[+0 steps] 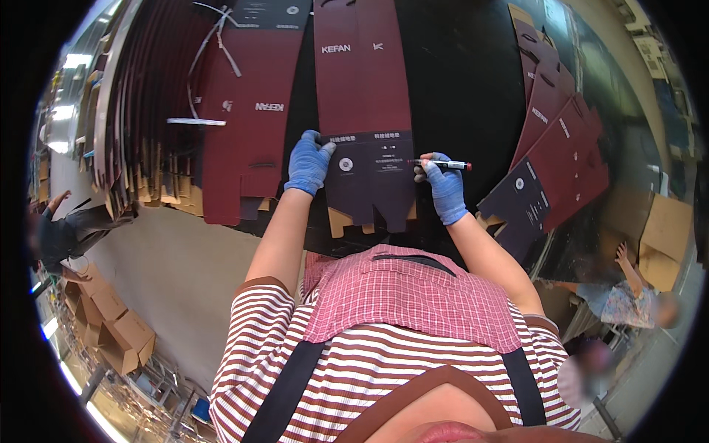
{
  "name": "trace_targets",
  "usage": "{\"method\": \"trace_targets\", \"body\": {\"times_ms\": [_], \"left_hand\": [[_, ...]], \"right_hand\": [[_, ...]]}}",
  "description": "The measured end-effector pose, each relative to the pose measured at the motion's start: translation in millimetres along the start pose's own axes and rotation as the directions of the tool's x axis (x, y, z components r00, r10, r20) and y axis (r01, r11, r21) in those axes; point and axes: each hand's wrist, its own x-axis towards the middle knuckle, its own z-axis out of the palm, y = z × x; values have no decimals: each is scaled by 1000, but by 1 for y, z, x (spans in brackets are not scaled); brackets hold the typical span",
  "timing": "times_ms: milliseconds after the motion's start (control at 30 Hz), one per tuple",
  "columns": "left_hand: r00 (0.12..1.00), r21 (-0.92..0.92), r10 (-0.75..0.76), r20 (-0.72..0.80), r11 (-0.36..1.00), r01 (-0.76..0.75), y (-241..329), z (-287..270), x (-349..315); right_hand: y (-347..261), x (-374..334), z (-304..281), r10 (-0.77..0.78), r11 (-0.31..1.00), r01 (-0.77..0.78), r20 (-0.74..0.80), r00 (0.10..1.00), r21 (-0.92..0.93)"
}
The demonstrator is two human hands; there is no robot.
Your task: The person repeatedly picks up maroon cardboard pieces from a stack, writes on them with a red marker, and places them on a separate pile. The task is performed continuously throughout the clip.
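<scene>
A black worktable (458,96) fills the upper middle of the view, and it is crowded. Along its left side a thick stack of flattened maroon carton blanks (251,125) lies fanned out, brown cardboard edges showing beneath, with white plastic strapping (214,44) trailing loose across the top. On the right another pile of maroon and dark flat cartons (550,155) slopes toward the table's edge. Between the two, directly ahead of the person, lies one flat carton blank (365,103), maroon along its length with a dark panel at the near end carrying a small round white mark and pale lettering. The left hand (309,164), in a blue glove, grips the left edge of that dark panel, fingers curled over it. The right hand (445,188), also gloved in blue, rests at the panel's right edge and is closed around a pen with a red cap (444,164), held level and pointing at the carton. Folded brown cardboard boxes (118,332) sit on the floor at lower left, and a plain brown sheet (665,236) leans at the right. Another person (628,295) in a patterned top bends low beside it, one hand raised.
</scene>
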Motion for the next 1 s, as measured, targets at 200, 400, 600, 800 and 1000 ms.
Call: {"method": "trace_targets", "body": {"times_ms": [200, 400, 600, 800, 1000], "left_hand": [[997, 59, -59, 47, 997, 57, 15, -3, -1], [998, 62, -43, 45, 997, 40, 13, -3, -3], [996, 78, -57, 64, 996, 52, 13, -3, -2], [997, 82, -60, 56, 995, 55, 12, -2, -2], [994, 43, -78, 74, 996, 75, 19, -6, -5]], "right_hand": [[14, 17, 8, -167, 968, 171, 35, 985, -186], [20, 27, 21, -182, 910, 211, 116, 977, -356], [23, 28, 22, -231, 882, 258, 116, 966, -395], [22, 29, 23, -224, 877, 252, 116, 968, -409], [22, 28, 23, -204, 931, 204, 31, 978, -302]]}}
